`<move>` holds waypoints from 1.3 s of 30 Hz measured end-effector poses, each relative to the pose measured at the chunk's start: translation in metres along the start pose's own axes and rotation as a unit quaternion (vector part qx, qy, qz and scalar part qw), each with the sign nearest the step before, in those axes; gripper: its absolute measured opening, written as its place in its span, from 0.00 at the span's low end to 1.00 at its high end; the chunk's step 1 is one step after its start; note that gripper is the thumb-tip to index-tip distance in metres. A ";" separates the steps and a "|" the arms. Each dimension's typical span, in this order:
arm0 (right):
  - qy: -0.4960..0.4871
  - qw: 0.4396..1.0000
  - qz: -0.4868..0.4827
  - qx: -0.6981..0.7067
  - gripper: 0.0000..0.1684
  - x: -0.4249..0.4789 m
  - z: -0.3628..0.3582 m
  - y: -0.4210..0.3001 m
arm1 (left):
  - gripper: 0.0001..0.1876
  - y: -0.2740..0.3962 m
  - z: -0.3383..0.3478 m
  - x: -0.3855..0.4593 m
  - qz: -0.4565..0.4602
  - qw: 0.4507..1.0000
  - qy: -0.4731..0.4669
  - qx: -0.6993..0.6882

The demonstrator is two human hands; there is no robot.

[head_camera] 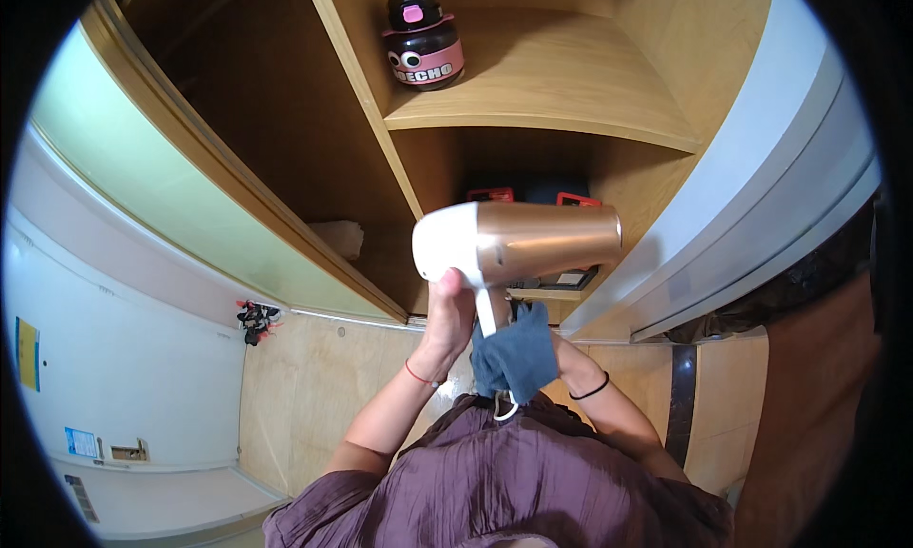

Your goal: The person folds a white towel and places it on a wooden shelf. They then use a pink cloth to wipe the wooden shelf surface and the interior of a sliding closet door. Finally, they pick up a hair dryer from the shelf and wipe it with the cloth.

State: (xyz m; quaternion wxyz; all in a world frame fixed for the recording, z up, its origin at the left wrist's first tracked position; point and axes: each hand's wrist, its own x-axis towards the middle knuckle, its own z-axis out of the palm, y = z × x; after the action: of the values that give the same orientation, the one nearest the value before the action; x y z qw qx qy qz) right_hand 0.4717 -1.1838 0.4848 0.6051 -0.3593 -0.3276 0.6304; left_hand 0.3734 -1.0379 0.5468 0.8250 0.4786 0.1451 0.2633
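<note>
A hair dryer (549, 237), white at the back with a shiny copper-coloured barrel, lies level before me with its nozzle towards the right. My left hand (449, 309) grips it from below where the white housing meets the handle, thumb against the housing. A blue-grey cloth (517, 355) is wrapped about the lower handle. My right hand (562, 355) holds the cloth against the handle; its fingers are mostly hidden by the fabric. Below the cloth hangs a white loop of cord (508, 411).
A wooden cabinet (542, 116) stands in front, with a black and pink bottle (424, 48) on its upper shelf. Red-edged boxes (491, 194) sit in the dark lower compartment. A rolled white item (341, 238) lies in the left one. A white door (143, 362) is at left.
</note>
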 end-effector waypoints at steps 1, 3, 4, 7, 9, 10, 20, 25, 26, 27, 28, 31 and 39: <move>-0.022 0.998 0.016 0.062 0.15 -0.007 0.002 0.008 | 0.54 0.005 -0.002 0.004 -0.001 1.000 -0.023 -0.021; 0.024 1.000 -0.005 -0.006 0.14 -0.011 0.009 0.015 | 0.60 0.008 0.008 0.012 0.028 0.990 -0.006 -0.137; 0.045 0.998 -0.016 -0.040 0.13 -0.013 0.012 0.016 | 0.59 0.009 0.001 0.013 0.014 0.987 -0.033 -0.156; -0.013 0.992 -0.122 0.028 0.11 -0.001 0.025 -0.002 | 0.57 0.003 -0.010 0.016 -0.024 0.960 -0.047 -0.276; 0.061 0.981 -0.167 -0.082 0.12 0.008 0.024 -0.003 | 0.52 0.009 0.010 0.015 -0.030 0.955 0.028 -0.295; 0.082 0.973 -0.183 -0.117 0.14 0.011 0.027 -0.005 | 0.53 0.013 0.012 0.015 -0.036 0.962 0.015 -0.270; 0.057 0.979 -0.119 -0.154 0.21 -0.011 0.035 0.017 | 0.61 0.005 -0.020 -0.002 -0.053 0.978 -0.062 -0.193; 0.031 0.986 -0.102 -0.127 0.33 -0.027 0.020 0.026 | 0.40 -0.021 -0.043 0.012 -0.078 0.904 -0.189 -0.376; 0.040 0.982 -0.114 -0.143 0.35 -0.025 0.017 0.031 | 0.41 -0.025 -0.046 0.009 -0.092 0.906 -0.175 -0.375; 0.046 0.979 -0.124 -0.154 0.37 -0.024 0.013 0.035 | 0.41 -0.029 -0.048 0.007 -0.101 0.910 -0.163 -0.367; 0.047 0.977 -0.133 -0.161 0.40 -0.022 0.009 0.037 | 0.42 -0.028 -0.044 0.005 -0.109 0.914 -0.150 -0.360; 0.022 0.972 -0.151 -0.179 0.42 -0.023 0.015 0.025 | 0.38 -0.014 -0.036 -0.001 -0.118 0.931 -0.172 -0.299; -0.015 0.994 -0.081 0.071 0.14 -0.018 0.051 0.007 | 0.36 0.025 -0.002 0.006 -0.007 0.968 -0.123 -0.220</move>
State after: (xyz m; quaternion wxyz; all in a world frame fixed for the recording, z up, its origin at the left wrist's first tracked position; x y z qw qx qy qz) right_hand 0.4246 -1.2009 0.5073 0.6731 -0.2787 -0.3187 0.6063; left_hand 0.3697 -1.0229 0.5670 0.9233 0.3128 -0.0156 0.2224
